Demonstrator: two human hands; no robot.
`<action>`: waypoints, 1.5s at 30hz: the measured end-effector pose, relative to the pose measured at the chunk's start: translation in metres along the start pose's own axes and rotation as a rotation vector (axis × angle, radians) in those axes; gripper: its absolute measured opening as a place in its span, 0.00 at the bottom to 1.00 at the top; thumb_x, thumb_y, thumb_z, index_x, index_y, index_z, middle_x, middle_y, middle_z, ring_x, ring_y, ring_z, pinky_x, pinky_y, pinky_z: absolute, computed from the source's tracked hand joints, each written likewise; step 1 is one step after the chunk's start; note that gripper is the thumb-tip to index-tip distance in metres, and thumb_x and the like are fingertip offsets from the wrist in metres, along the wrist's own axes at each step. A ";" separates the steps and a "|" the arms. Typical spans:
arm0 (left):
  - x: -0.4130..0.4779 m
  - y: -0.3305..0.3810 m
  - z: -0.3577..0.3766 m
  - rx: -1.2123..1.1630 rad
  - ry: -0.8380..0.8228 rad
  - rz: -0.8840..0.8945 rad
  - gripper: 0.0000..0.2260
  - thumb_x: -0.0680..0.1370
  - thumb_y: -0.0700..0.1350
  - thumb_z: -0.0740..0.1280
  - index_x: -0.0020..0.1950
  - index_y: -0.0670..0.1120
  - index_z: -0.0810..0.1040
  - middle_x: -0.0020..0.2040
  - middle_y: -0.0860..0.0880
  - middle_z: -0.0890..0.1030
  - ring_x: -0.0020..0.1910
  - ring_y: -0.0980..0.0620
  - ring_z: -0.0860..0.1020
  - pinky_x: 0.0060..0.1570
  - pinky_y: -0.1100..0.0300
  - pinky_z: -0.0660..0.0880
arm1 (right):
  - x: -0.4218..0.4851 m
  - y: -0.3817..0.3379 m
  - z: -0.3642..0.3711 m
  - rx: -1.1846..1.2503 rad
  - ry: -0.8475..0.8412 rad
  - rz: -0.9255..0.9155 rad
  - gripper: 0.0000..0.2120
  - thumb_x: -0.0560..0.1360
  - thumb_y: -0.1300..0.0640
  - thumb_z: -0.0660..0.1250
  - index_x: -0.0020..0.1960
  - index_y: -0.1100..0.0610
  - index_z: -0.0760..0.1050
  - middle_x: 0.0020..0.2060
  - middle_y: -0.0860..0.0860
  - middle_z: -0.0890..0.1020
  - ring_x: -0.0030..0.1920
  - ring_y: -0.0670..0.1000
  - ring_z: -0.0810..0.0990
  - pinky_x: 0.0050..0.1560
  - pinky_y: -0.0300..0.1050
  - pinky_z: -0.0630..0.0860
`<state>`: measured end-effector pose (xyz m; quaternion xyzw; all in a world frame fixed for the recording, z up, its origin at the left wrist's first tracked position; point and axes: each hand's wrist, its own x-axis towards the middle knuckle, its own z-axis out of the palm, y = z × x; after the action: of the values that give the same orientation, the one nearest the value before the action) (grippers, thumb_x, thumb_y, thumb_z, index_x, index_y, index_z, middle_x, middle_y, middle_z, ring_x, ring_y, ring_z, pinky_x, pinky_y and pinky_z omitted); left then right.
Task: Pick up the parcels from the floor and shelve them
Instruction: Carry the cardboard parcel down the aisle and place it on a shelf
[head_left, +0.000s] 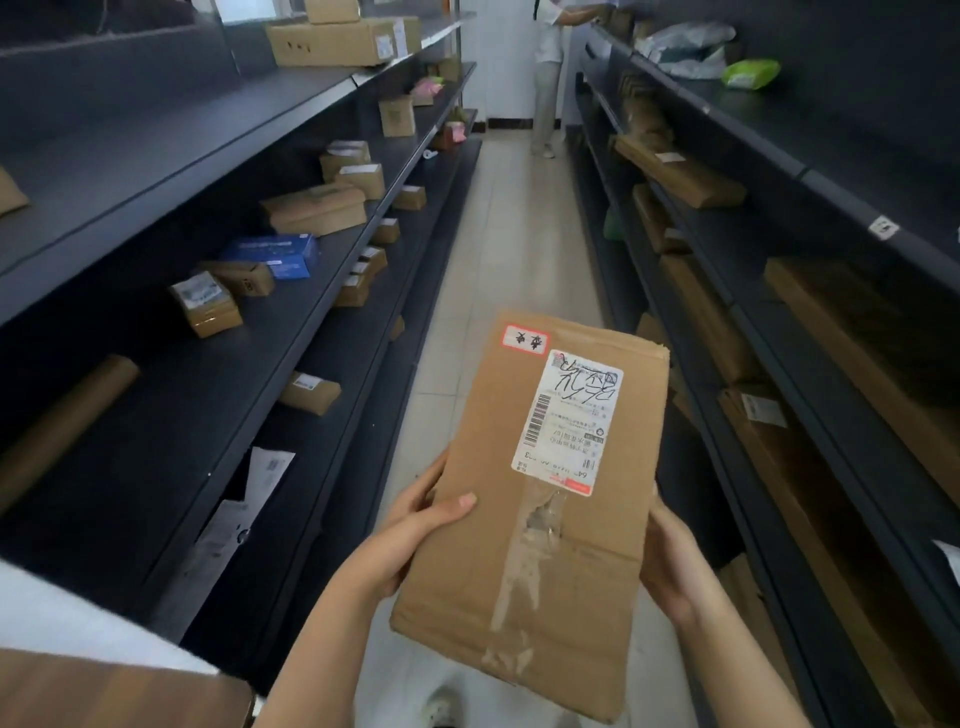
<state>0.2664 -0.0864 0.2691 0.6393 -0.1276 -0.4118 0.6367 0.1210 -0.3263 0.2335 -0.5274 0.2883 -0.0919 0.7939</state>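
A flat brown cardboard parcel (524, 561) is held in front of me above the aisle floor, its white shipping label and a red sticker facing up, clear tape down its middle. My left hand (415, 525) grips its left edge with the thumb on top. My right hand (670, 561) holds the right edge, fingers hidden underneath. Dark shelves stand on both sides: the left shelving (218, 374) and the right shelving (810, 332).
Small cardboard boxes and a blue box (275, 254) sit on the left shelves; long flat brown parcels (680, 174) fill the right ones. A person (548, 78) stands at the aisle's far end. The tiled floor (509, 249) runs between. Another brown box (104, 691) is at bottom left.
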 end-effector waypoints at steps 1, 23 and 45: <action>0.018 0.012 -0.016 0.030 -0.016 0.010 0.38 0.65 0.53 0.76 0.73 0.58 0.68 0.65 0.48 0.80 0.58 0.49 0.82 0.50 0.57 0.80 | 0.013 -0.011 0.006 -0.009 0.050 -0.037 0.28 0.75 0.37 0.63 0.70 0.52 0.74 0.63 0.55 0.82 0.65 0.58 0.79 0.66 0.57 0.73; 0.438 0.286 -0.147 1.053 -0.820 -0.217 0.38 0.70 0.44 0.76 0.75 0.60 0.65 0.69 0.49 0.76 0.63 0.47 0.79 0.60 0.49 0.78 | 0.382 -0.245 0.143 -1.390 -0.449 0.202 0.48 0.58 0.38 0.79 0.74 0.48 0.65 0.63 0.46 0.79 0.59 0.50 0.82 0.62 0.52 0.79; 0.810 0.326 -0.190 0.229 0.130 0.034 0.37 0.77 0.59 0.64 0.80 0.55 0.46 0.81 0.50 0.54 0.78 0.49 0.57 0.75 0.47 0.58 | 0.778 -0.327 0.091 -0.094 0.332 0.134 0.34 0.62 0.45 0.80 0.65 0.54 0.75 0.53 0.57 0.87 0.53 0.59 0.86 0.54 0.55 0.82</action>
<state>1.0243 -0.5597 0.2449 0.7310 -0.1430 -0.3415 0.5732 0.8586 -0.7444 0.2697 -0.5210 0.4539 -0.1112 0.7143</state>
